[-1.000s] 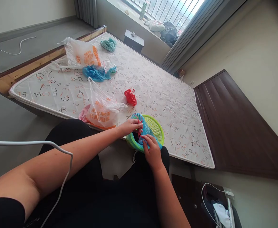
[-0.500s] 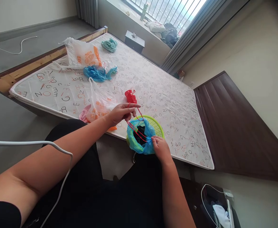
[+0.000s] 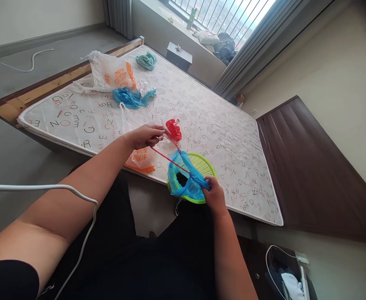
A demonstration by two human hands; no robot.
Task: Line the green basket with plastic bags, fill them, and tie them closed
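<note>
A blue plastic bag (image 3: 174, 185) sits in a lime-green basket (image 3: 206, 164) at the near edge of the mattress. Its mouth is partly open, with something black inside. Red drawstring (image 3: 167, 158) runs from the bag's rim up to my left hand (image 3: 150, 135), which is closed on it in a pinch. My right hand (image 3: 214, 195) grips a bunched part of the bag's rim. Just beyond lies a small crumpled red plastic bag (image 3: 174, 130).
On the lettered mattress (image 3: 198, 112) lie a white plastic bag with orange print (image 3: 114, 75), a blue crumpled bag (image 3: 128, 96) and a teal coiled cloth (image 3: 146, 61). A white cable (image 3: 39, 186) crosses over my left arm. The dark headboard (image 3: 314, 175) stands right.
My left hand has moved left and slightly up, drawing the red drawstring taut. The bag's mouth has narrowed, and my right hand now holds a more tightly bunched part of it.
</note>
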